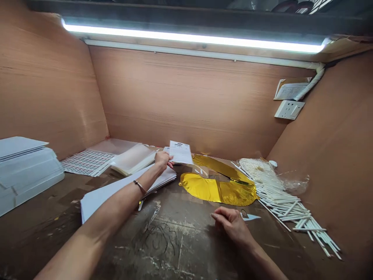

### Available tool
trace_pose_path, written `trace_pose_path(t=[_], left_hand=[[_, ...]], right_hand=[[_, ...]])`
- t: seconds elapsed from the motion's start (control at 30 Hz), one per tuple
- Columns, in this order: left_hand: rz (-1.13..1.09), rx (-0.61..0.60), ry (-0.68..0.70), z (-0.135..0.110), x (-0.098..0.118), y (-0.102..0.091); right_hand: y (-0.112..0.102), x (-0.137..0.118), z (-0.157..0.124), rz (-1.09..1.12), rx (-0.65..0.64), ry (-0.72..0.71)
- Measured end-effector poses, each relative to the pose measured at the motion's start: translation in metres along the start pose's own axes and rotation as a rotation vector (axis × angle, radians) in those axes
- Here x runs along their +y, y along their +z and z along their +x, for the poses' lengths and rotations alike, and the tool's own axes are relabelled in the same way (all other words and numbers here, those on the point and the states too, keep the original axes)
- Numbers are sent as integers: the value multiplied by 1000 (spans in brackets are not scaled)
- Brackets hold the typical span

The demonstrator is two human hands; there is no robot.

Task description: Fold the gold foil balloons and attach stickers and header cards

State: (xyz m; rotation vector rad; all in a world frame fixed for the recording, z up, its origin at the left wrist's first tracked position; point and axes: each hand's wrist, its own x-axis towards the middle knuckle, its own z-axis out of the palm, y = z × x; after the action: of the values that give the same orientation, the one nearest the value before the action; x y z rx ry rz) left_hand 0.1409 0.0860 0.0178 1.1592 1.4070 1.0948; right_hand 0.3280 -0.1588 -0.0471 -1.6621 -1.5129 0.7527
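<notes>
My left hand (pixel 163 158) reaches toward the back of the table, its fingers closed on the edge of a white printed card (pixel 181 153) with a slot near its top. Beneath that forearm lies a stack of white sheets (pixel 105 194). My right hand (pixel 231 223) is low over the table, thumb and fingers pressed together; whether anything is between them cannot be made out. Just beyond it lies a flat gold foil balloon (pixel 204 188), with another gold foil piece (pixel 215 165) behind. By the right hand are a small pale blue scrap (pixel 251 217) and a thin dark loop (pixel 243 213).
Many white sticks (pixel 291 208) spread along the right, beside a clear plastic bag (pixel 295 181). At left stand a white plastic bin (pixel 32 177), printed label sheets (pixel 87 161) and a pile of clear bags (pixel 134 158). Wooden walls (pixel 186 97) enclose the table; a socket (pixel 289 109) is at right.
</notes>
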Motion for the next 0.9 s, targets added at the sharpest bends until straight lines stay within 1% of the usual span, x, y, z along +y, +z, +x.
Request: trace_pose_path(t=[0.03, 0.1, 0.17, 0.27, 0.33, 0.37, 0.4, 0.43, 0.5, 0.53, 0.57, 0.6, 0.7, 0.8, 0.9], left_hand=[[28, 23, -9, 17, 3, 0], [99, 64, -29, 43, 6, 1], [189, 95, -46, 58, 4, 2], [373, 162, 22, 65, 1, 4], [533, 204, 153, 61, -1, 8], [652, 197, 244, 59, -2, 11], [796, 153, 338, 57, -3, 14], [951, 72, 428, 55, -4, 18], [1204, -132, 553, 52, -9, 24], [1255, -214, 577, 53, -12, 26], [1273, -271, 594, 54, -16, 27], [1270, -299, 612, 55, -19, 27], [1232, -317, 678, 61, -28, 28], [1183, -327, 710, 65, -33, 28], [1117, -336, 734, 63, -35, 28]], right_hand=[[0, 2, -4, -95, 16, -28], [-2, 5, -10, -211, 43, -54], [-6, 8, -13, -256, 59, -57], [-13, 10, -4, -291, 84, -66], [-17, 9, 14, -336, 123, -82], [-18, 8, 26, -368, 151, -94], [-18, 6, 41, -404, 182, -110], [-16, 3, 57, -436, 216, -128], [-9, -6, 91, -483, 261, -162], [-3, -12, 107, -496, 269, -168], [3, -17, 122, -508, 268, -163], [10, -23, 135, -519, 257, -150], [31, -36, 162, -545, 217, -92], [47, -43, 179, -550, 189, -69], [56, -51, 194, -536, 169, -39]])
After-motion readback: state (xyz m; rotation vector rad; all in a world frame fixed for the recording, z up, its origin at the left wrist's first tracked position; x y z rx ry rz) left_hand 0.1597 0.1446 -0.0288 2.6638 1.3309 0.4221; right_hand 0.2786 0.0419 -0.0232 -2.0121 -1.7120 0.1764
